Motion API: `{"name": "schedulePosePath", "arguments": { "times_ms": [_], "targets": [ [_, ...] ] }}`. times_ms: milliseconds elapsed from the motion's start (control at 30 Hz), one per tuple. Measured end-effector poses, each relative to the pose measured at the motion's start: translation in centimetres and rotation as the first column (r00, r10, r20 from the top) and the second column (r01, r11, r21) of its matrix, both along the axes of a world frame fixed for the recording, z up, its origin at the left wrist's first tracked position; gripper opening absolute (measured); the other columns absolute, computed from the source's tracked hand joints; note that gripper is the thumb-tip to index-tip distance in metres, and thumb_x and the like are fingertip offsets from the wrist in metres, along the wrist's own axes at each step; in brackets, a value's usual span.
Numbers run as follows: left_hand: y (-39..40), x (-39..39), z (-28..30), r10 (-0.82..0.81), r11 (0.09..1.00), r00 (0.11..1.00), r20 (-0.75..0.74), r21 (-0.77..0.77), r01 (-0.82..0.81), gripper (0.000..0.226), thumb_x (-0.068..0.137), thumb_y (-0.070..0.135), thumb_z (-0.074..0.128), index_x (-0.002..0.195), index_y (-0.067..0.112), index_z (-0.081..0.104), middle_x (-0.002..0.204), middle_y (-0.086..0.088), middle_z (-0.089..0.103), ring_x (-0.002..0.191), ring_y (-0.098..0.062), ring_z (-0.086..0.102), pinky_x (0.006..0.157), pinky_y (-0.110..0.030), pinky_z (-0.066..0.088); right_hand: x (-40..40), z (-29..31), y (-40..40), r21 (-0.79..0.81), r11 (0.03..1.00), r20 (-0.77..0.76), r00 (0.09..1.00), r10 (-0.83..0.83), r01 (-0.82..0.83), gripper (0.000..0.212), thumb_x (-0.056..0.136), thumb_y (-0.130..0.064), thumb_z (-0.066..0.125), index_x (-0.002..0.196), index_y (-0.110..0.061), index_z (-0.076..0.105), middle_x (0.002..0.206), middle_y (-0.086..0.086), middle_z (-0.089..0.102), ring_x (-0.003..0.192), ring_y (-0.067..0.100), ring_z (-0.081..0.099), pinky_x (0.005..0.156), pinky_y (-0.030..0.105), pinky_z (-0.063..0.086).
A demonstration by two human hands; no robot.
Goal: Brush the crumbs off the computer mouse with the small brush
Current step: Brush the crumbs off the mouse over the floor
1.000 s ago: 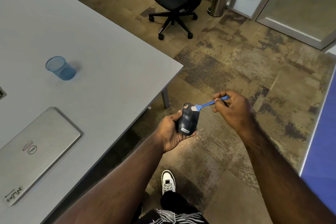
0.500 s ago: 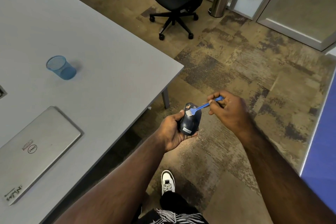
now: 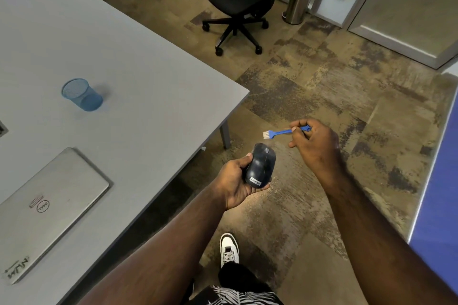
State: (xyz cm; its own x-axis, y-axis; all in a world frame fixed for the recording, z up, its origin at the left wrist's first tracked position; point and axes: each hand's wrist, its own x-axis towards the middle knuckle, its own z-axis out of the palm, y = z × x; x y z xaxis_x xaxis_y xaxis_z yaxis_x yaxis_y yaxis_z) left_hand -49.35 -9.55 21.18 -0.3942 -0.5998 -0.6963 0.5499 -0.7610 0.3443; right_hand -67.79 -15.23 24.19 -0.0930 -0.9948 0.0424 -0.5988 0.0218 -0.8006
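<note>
A dark blue computer mouse (image 3: 260,165) with a white label rests in my left hand (image 3: 235,179), held over the carpet just off the table's corner. My right hand (image 3: 314,146) pinches the handle of a small blue brush (image 3: 278,133) with pale bristles. The bristles point left and hover a little above and beyond the mouse's front end, apart from it. I can make out no crumbs on the mouse's top.
The grey table (image 3: 138,96) at left carries a blue mesh cup (image 3: 81,95) and a shut silver laptop (image 3: 47,208). A black office chair (image 3: 238,2) and a steel bin (image 3: 300,1) stand farther off. A blue panel (image 3: 441,205) borders the right. My shoe (image 3: 229,249) is below.
The brush was on the mouse's front end; now my right hand has lifted it up and away to the right. The crumbs seen on the mouse's front are gone.
</note>
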Motion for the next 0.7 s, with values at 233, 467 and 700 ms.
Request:
{"name": "schedulePosePath", "arguments": {
  "times_ms": [233, 467, 700],
  "targets": [
    [0.0, 0.0, 0.0, 0.000, 1.000, 1.000, -0.001, 0.000, 0.000, 0.042, 0.100, 0.030, 0.036, 0.136, 0.009, 0.043, 0.127, -0.023, 0.051, 0.095, -0.032, 0.059, 0.070, -0.038, 0.056, -0.4, 0.1, -0.2, 0.031, 0.999, -0.133, 0.990, 0.044, -0.041, 0.011, 0.092, -0.021, 0.060, 0.098, -0.025, 0.068, 0.071, -0.005, 0.071, 0.055, -0.002, 0.064, 0.040, 0.003, 0.037],
    [-0.2, 0.6, 0.3, 0.026, 0.999, 1.000, 0.002, -0.028, -0.026, 0.042, 0.101, 0.030, 0.031, 0.134, 0.009, 0.047, 0.122, -0.024, 0.052, 0.087, -0.031, 0.059, 0.070, -0.037, 0.052, -1.9, 0.8, 1.1, 0.006, 0.949, -0.049, 0.948, 0.316, -0.316, 0.016, 0.092, -0.011, 0.065, 0.094, -0.025, 0.071, 0.060, -0.009, 0.070, 0.040, -0.010, 0.054, 0.039, 0.002, 0.031],
    [0.0, 0.1, 0.3, 0.023, 1.000, 1.000, -0.009, -0.017, -0.023, 0.039, 0.101, 0.030, 0.032, 0.132, 0.010, 0.048, 0.117, -0.021, 0.056, 0.088, -0.032, 0.061, 0.073, -0.039, 0.050, -2.2, 1.7, 1.2, -0.009, 0.965, -0.207, 0.945, 0.255, -0.262, 0.017, 0.093, -0.010, 0.063, 0.099, -0.023, 0.073, 0.065, -0.008, 0.070, 0.048, -0.014, 0.055, 0.040, 0.004, 0.035]
  ]
}}
